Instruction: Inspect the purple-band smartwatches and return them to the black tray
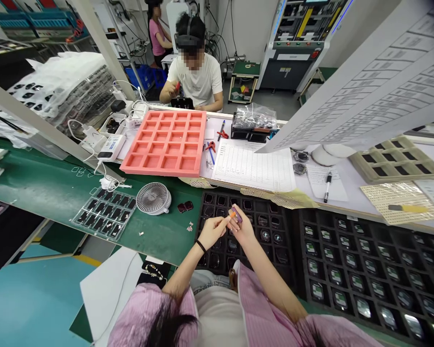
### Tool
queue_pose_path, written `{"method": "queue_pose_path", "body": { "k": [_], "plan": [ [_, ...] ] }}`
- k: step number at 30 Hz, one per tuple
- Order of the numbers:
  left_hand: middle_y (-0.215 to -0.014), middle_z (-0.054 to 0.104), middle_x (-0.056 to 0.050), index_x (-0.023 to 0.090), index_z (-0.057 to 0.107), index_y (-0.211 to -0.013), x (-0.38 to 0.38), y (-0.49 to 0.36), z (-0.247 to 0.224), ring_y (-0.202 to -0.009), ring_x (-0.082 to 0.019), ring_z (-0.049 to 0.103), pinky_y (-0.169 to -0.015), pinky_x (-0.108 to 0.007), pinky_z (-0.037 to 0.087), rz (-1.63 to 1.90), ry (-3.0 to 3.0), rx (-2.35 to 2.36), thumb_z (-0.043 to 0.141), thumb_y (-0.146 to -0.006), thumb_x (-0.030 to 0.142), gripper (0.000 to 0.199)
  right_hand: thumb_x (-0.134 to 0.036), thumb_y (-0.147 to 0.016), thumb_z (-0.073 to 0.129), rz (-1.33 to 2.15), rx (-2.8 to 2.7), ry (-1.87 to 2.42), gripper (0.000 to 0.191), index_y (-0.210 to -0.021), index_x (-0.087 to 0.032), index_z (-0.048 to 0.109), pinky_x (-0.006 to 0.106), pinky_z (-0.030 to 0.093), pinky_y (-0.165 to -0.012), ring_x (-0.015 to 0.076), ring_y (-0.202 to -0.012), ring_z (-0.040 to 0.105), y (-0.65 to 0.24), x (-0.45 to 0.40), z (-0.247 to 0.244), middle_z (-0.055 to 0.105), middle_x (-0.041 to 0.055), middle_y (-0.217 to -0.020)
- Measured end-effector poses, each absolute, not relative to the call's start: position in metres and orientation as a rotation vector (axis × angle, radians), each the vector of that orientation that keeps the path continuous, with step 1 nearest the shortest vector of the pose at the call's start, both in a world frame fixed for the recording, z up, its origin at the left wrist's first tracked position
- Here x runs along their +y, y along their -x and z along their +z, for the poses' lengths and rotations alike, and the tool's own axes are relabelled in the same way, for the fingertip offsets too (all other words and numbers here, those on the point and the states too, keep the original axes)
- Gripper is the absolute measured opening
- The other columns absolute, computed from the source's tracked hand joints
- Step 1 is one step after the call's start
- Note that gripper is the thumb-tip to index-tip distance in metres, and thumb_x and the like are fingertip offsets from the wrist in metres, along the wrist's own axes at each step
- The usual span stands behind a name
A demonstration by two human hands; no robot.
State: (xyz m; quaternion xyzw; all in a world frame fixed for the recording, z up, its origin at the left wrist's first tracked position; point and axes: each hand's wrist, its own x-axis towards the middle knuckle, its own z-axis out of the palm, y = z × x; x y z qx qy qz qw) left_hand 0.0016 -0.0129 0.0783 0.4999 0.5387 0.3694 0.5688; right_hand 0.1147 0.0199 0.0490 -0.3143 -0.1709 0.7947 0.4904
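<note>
My hands meet above a black compartment tray (211, 197) at the bench edge. In my right hand (244, 231) is a small purple piece (236, 215), held in the curled fingers. A small orange bit (233, 215) shows beside it, between the two hands. My left hand (213, 232), with a black band at the wrist, is closed in a pinch; its fingertips reach the right hand's fingers near the orange bit. What the left fingertips grip is too small to make out. Dark, rounded-square parts (265, 235) lie in the tray's pockets below.
Left of the tray are a dark pair of parts (185, 206), a small fan (154, 198) and a clear tray (104, 212). A second black tray (300, 260) stands right. On the shelf ahead are a pink foam tray (162, 171) and paper sheets (255, 166). A person (197, 79) sits opposite.
</note>
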Motion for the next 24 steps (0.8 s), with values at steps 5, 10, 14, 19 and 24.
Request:
{"method": "queue_pose_path", "body": {
  "k": [5, 10, 14, 19, 24],
  "plan": [
    [-0.042, 0.04, 0.006, 0.014, 0.059, -0.062, -0.016, -0.003, 0.081, -0.041, -0.005, 0.031, -0.045, -0.02, 0.027, 0.855, -1.201, 1.255, 0.044, -0.082, 0.068, 0.059, -0.039, -0.073, 0.074, 1.894, -0.437, 0.759, 0.036, -0.063, -0.02, 0.046, 0.015, 0.026, -0.027, 0.001, -0.026, 0.025, -0.12, 0.022, 0.062, 0.045, -0.0109, -0.048],
    [-0.042, 0.039, 0.006, 0.014, 0.059, -0.061, -0.017, -0.003, 0.082, -0.041, -0.006, 0.032, -0.045, -0.02, 0.026, 0.851, -1.222, 1.279, 0.044, -0.083, 0.067, 0.059, -0.041, -0.077, 0.071, 1.895, -0.473, 0.745, 0.04, -0.061, -0.021, 0.041, 0.016, 0.029, -0.028, 0.0022, -0.026, 0.026, -0.118, 0.02, 0.064, 0.04, -0.0117, -0.043],
    [-0.042, 0.039, 0.006, 0.014, 0.06, -0.062, -0.018, 0.001, 0.084, -0.04, -0.005, 0.031, -0.045, -0.02, 0.025, 0.851, -1.211, 1.279, 0.045, -0.082, 0.067, 0.059, -0.04, -0.077, 0.072, 1.861, -0.544, 0.778, 0.033, -0.066, -0.022, 0.046, 0.016, 0.025, -0.027, 0.0021, -0.025, 0.024, -0.123, 0.021, 0.067, 0.04, -0.0125, -0.043],
    [-0.039, 0.036, 0.007, 0.014, 0.06, -0.061, -0.013, 0.004, 0.088, -0.038, -0.004, 0.027, -0.042, -0.02, 0.021, 0.804, -1.196, 1.175, 0.05, -0.078, 0.07, 0.06, -0.04, -0.078, 0.071, 1.921, -0.538, 0.755, 0.031, -0.068, -0.021, 0.048, 0.015, 0.025, -0.028, 0.0013, -0.026, 0.02, -0.124, 0.02, 0.069, 0.037, -0.0126, -0.043],
    [-0.038, 0.036, 0.007, 0.014, 0.058, -0.06, -0.012, -0.001, 0.086, -0.038, -0.004, 0.028, -0.041, -0.02, 0.022, 0.9, -1.126, 1.119, 0.051, -0.077, 0.072, 0.061, -0.038, -0.081, 0.068, 1.985, -0.417, 0.695, 0.025, -0.071, -0.022, 0.051, 0.014, 0.031, -0.031, 0.0014, -0.027, 0.017, -0.119, 0.02, 0.064, 0.036, -0.0128, -0.044]
  ]
}}
